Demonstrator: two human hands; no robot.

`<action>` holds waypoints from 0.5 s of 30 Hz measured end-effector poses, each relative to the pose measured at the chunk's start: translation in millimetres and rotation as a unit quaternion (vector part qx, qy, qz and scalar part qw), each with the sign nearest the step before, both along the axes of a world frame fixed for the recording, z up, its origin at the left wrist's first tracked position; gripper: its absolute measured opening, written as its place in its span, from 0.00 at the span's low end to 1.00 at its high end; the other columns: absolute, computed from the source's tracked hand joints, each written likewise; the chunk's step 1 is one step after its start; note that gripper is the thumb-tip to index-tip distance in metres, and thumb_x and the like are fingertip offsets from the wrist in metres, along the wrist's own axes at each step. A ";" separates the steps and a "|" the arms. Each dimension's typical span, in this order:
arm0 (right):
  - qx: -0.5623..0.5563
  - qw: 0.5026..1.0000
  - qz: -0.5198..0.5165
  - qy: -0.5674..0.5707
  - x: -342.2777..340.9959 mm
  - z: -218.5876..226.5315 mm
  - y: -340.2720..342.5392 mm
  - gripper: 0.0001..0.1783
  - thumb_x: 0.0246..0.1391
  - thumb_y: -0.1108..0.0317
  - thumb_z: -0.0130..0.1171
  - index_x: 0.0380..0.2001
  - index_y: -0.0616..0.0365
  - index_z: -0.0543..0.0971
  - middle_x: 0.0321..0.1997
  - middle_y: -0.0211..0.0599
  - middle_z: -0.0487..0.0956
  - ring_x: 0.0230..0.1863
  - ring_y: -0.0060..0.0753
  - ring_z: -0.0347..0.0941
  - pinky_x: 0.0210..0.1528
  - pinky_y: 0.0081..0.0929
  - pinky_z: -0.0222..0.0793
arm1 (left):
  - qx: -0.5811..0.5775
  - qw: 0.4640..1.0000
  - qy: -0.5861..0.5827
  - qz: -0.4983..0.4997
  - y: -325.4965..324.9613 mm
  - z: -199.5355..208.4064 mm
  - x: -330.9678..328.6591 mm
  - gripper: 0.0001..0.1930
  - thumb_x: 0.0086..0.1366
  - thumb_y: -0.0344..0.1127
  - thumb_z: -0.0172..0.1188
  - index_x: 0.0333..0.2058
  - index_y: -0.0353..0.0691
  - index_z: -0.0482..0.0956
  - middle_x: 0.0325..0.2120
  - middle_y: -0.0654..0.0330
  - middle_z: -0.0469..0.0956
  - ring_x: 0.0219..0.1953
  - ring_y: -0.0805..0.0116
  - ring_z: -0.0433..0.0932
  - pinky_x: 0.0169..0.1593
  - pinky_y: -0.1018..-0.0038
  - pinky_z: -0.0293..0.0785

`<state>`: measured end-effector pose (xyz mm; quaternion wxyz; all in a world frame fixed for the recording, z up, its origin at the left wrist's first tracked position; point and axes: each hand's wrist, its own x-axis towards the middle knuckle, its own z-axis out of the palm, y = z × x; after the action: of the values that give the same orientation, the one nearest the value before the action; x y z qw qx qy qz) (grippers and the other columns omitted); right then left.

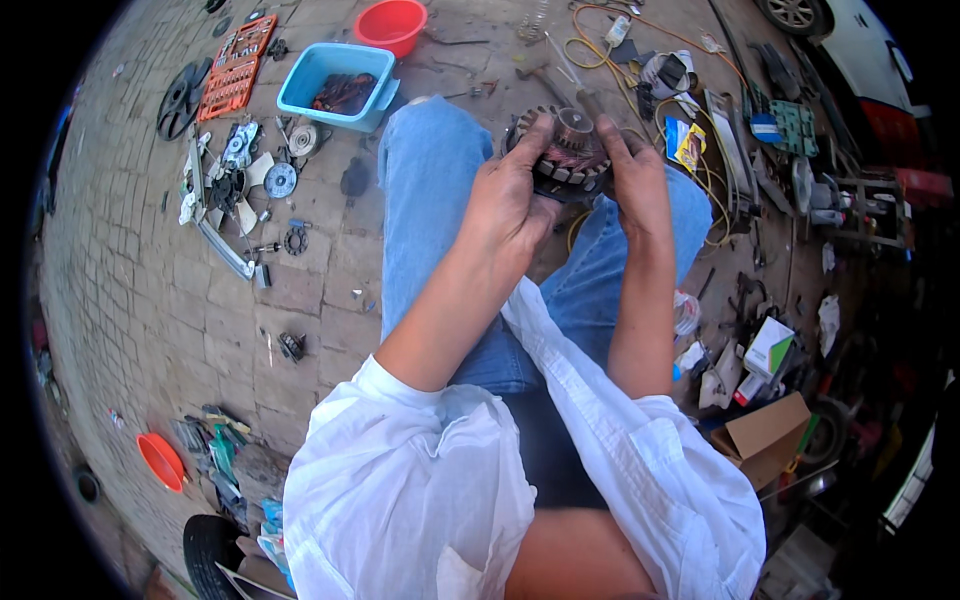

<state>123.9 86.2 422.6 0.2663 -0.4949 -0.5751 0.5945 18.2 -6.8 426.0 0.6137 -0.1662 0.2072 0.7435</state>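
Observation:
Between my knees, in front of me, is a round motor part (578,170), dark-toothed around its rim with reddish copper windings inside. A shiny grey metal cylinder (574,124) stands at its centre. My left hand (512,192) grips its left side, thumb on top by the cylinder and the other fingers underneath, partly hidden. My right hand (640,180) closes on the right side, with fingertips near the upper rim. Just beyond the part, a screwdriver (590,101) and a hammer (543,77) lie on the paving.
A blue basin (300,92) with dark parts and a red basin (391,28) stand ahead. An orange socket set (237,68) and several loose motor parts (281,180) lie left. Rightward are a yellow cord (712,190), a green tool case (795,127) and a cardboard box (765,437).

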 end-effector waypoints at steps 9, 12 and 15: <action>-0.020 0.998 -0.006 0.052 -3.1 -4.7 0.6 0.24 0.53 0.54 0.58 0.37 0.70 0.76 0.31 0.34 0.77 0.29 0.18 0.69 0.31 0.16 0.64 | 0.018 1.000 -0.006 0.009 0.4 -1.6 -0.8 0.13 0.66 0.34 0.49 0.44 0.31 0.68 0.43 0.51 0.72 0.46 0.61 0.73 0.54 0.61 0.68; -0.015 0.998 -0.003 0.062 -1.5 -11.3 3.6 0.24 0.53 0.54 0.58 0.37 0.71 0.76 0.31 0.34 0.77 0.30 0.18 0.69 0.32 0.16 0.64 | 0.030 1.000 0.003 0.007 -0.7 -3.5 -0.9 0.13 0.66 0.34 0.49 0.44 0.31 0.67 0.43 0.51 0.72 0.46 0.61 0.72 0.55 0.61 0.68; -0.016 0.998 0.003 0.068 -1.8 -12.0 3.3 0.25 0.53 0.53 0.58 0.37 0.71 0.76 0.31 0.35 0.77 0.30 0.18 0.69 0.32 0.16 0.65 | 0.032 0.999 0.004 0.011 -2.3 -0.6 -0.6 0.13 0.66 0.34 0.49 0.45 0.31 0.67 0.43 0.50 0.72 0.47 0.60 0.72 0.55 0.60 0.67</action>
<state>122.1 89.5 410.6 0.2946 -0.4559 -0.5476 0.6368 17.6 -9.1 425.5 0.6098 -0.1455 0.1835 0.7571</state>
